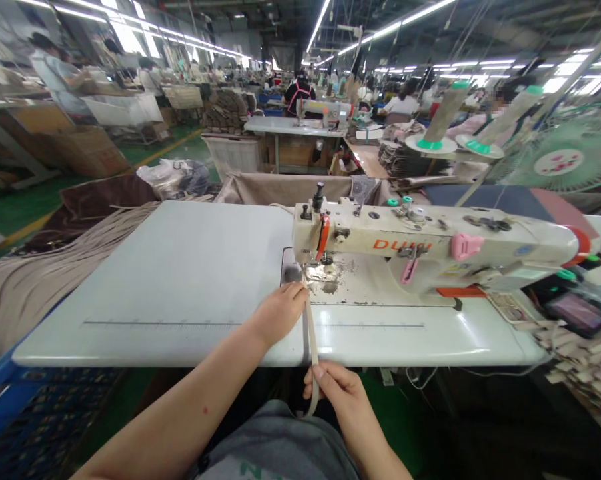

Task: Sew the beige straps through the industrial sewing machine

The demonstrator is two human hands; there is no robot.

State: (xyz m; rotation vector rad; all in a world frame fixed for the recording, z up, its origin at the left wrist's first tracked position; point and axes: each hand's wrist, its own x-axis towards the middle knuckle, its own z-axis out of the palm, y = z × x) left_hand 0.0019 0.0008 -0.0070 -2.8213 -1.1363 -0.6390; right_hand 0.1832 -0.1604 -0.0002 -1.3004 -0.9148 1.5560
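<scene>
"While the left hand [288,308] is crowding the presser foot [305,271], where is the strip [312,333] running?"

"From beside the foot, toward the wearer, over the table's [205,267] front edge, then it's curling under the right hand [336,385] near the shirt [285,447]."

"Hands?"

"Right is closing thumb and fingers on the strip, just past the edge. Left is lying palm down, fingers bent together, tips touching the strip; can't tell if they're pinching or only pressing."

"Handling?"

"It's looking light, soft, bendy, probably not fragile. It's curving easily at the low end, so pushing is likely buckling it; light tension is probably keeping it straight. Slip: can't tell. Twisting is looking like the main risk."

"Best hold?"

"Flat pinch across the width, near where the right hand is gripping. Near the foot, fingertips are better pressing from the side, away from the needle area."

"Edges, room?"

"Table edge is crossing under the strip, so a low pull is rubbing there. Machine [360,230] is blocking the far side and the right, its arm overhanging the bed. Tabletop is stretching wide to the left; more strips [80,260] are lying beyond that end. Toward the wearer, the body is limiting the pull."
</scene>
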